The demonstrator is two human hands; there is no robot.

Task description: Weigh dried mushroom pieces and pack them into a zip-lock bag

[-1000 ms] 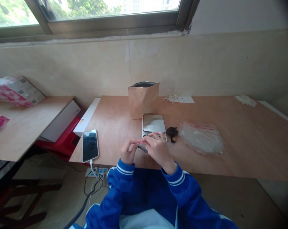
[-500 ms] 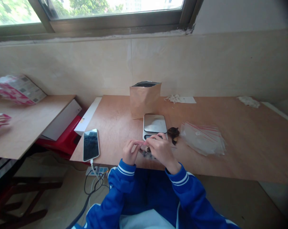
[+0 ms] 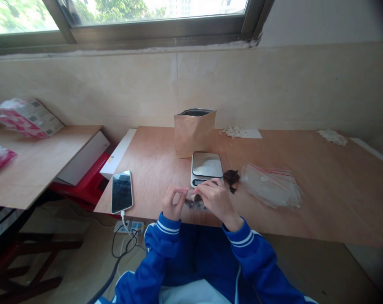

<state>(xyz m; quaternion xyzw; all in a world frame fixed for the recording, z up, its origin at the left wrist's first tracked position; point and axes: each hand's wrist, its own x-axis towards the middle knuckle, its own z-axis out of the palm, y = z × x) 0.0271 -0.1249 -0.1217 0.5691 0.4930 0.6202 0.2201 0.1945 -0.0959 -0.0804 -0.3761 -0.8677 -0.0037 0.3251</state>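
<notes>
Fingers (image 3: 180,190) of left hand (image 3: 172,204) and right hand (image 3: 215,200): thumb and forefinger tips drawn together on each, pinching top edge of bag (image 3: 194,205); film faint there. Bag clear, with dark contents (image 3: 197,197), lower centre of frame, near front edge of table (image 3: 153,160). Scale (image 3: 206,164) just beyond, centre; open pouch (image 3: 194,135) upright behind it. Dark pieces (image 3: 231,177) right of scale, beside red-lined bags (image 3: 272,185), right of centre. Phone (image 3: 121,192) left of centre.

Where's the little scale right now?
In the head view, the scale sits near the middle, on the table just this side of the brown bag, with a dark lump to its right.
</notes>
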